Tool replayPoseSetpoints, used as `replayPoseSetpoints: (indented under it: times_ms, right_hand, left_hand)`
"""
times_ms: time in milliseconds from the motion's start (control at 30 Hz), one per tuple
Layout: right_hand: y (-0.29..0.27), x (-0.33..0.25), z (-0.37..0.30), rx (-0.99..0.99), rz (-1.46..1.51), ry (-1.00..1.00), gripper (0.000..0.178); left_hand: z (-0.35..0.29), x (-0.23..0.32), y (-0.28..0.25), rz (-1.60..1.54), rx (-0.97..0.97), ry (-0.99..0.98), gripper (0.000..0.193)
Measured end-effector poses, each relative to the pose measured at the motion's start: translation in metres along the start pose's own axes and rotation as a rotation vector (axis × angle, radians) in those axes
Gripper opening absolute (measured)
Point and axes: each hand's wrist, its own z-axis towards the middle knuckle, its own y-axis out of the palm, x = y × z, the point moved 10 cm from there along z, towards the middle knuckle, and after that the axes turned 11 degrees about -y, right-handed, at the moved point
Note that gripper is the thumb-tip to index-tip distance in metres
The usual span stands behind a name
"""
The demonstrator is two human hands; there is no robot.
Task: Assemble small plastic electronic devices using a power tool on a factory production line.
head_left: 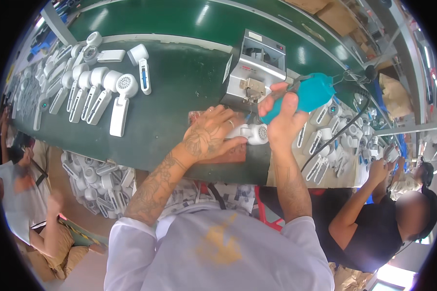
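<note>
Left hand (210, 132) grasping fan (259, 134); right hand (287, 119) gripping driver (315, 93) at fan's 2 o'clock.
Tilted driver could be slipping if fan's rolling.

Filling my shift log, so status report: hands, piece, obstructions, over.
Left hand holding white round-headed plastic fan. Right hand gripping teal rounded tool. Silver boxy metal machine close beyond.

This looks like a factory assembly workshop: identical white handheld fans (119, 116) lie in rows toward the left end of a long green counter (170, 97), with more heaped toward its right end and below its near edge. A silver screw feeder (238, 80) stands near the far edge, beside a teal power screwdriver (315, 94); other workers (369, 237) flank the near corners.
</note>
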Motion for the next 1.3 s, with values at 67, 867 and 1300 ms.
replayPoseSetpoints:
  times_ms: [67, 867, 1300]
  right_hand:
    - [0.002, 0.000, -0.003, -0.035, -0.004, -0.018, 0.051]
    - [-0.030, 0.006, -0.012, 0.136, 0.044, 0.102, 0.046]
    - [-0.073, -0.041, -0.039, 0.228, 0.084, 0.059, 0.072]
  left_hand:
    - [-0.002, 0.001, -0.001, 0.022, 0.019, 0.015, 0.045]
    - [0.008, 0.013, 0.007, 0.249, -0.009, 0.087, 0.043]
    - [-0.001, 0.042, 0.016, 0.397, 0.015, 0.375, 0.043]
